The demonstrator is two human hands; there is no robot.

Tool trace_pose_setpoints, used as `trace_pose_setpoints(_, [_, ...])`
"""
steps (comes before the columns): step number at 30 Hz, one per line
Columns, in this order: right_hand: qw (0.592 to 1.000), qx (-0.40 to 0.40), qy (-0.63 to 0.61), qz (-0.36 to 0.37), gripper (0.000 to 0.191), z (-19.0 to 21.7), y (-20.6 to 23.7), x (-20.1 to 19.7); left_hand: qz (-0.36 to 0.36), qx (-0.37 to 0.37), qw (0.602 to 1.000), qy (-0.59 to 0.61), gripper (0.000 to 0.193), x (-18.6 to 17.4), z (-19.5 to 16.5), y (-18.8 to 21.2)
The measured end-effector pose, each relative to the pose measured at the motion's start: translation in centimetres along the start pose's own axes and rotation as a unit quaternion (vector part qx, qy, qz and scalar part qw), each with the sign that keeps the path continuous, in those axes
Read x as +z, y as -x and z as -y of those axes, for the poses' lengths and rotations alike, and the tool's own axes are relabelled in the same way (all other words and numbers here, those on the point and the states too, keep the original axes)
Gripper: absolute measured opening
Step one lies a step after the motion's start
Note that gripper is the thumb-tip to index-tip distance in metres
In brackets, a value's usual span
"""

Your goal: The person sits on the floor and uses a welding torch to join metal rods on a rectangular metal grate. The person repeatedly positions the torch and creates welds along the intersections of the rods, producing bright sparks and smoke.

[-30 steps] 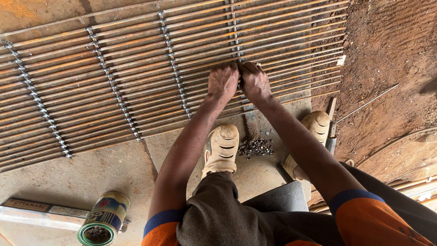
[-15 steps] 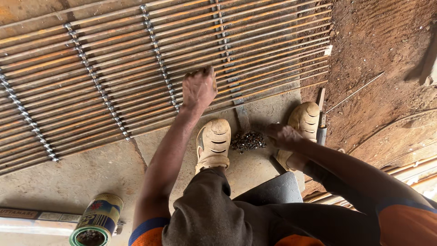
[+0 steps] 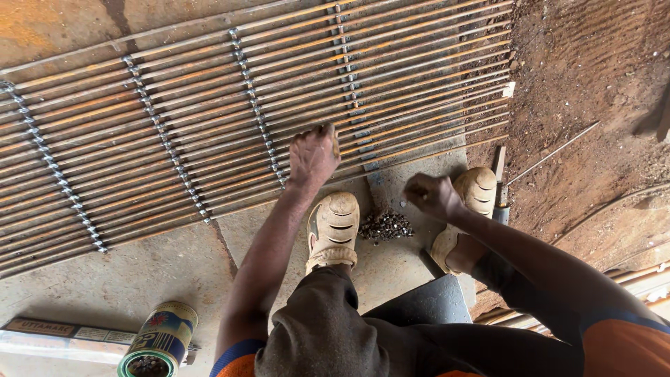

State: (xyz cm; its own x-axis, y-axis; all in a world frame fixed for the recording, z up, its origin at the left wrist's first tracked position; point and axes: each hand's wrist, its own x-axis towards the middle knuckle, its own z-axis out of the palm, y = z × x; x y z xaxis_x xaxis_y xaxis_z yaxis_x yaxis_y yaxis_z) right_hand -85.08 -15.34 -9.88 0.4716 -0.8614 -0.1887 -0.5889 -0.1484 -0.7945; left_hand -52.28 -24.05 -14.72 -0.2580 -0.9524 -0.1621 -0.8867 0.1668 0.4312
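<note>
A wide grid of rusty steel bars (image 3: 174, 132) lies flat on the concrete, joined by rows of small welded spacers. My left hand (image 3: 313, 155) rests on the grid's near edge, fingers curled, seemingly pinching a small piece against the bars. My right hand (image 3: 431, 195) hovers with closed fingers just right of a small pile of dark metal pieces (image 3: 385, 225) on the floor between my two tan shoes (image 3: 333, 229). Whether the right hand holds a piece is hidden by its fingers.
A tin can (image 3: 159, 340) with small pieces inside stands at the lower left beside a long flat box (image 3: 63, 338). Bare earth with a thin loose rod (image 3: 555, 153) lies to the right. A dark metal plate (image 3: 422, 304) sits under my legs.
My right hand left the grid and moved down to the pile of pieces. My left hand stayed on the grid's edge, and the view shifted a little.
</note>
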Motion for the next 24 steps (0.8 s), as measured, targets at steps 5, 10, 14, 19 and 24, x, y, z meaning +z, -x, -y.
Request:
trace_pose_setpoints(5, [0.971, 0.186, -0.137, -0.061, 0.020, 2.9, -6.1, -0.4, -0.012, 0.009, 1.000, 0.006, 0.035, 0.2, -0.7, -0.1])
trace_pose_setpoints(10, [0.871, 0.125, -0.445, -0.165, 0.008, 4.1, -10.3, 1.3, 0.039, -0.001, 0.999, -0.012, 0.041, -0.6, -1.2, -0.2])
trace_pose_setpoints(14, [0.931, 0.076, -0.295, -0.203, 0.008, 3.8, -12.5, 2.6, 0.069, -0.004, 0.998, -0.006, 0.048, -0.8, -1.5, -0.4])
trace_pose_setpoints(19, [0.964, 0.046, -0.131, -0.228, 0.011, 3.3, -13.9, 3.1, 0.055, 0.008, 0.998, -0.007, 0.042, -0.5, -1.5, -0.5])
trace_pose_setpoints(24, [0.976, 0.027, 0.008, -0.216, 0.011, 2.6, -14.8, 3.1, 0.103, 0.002, 0.995, 0.000, 0.063, 0.0, -1.4, -0.6])
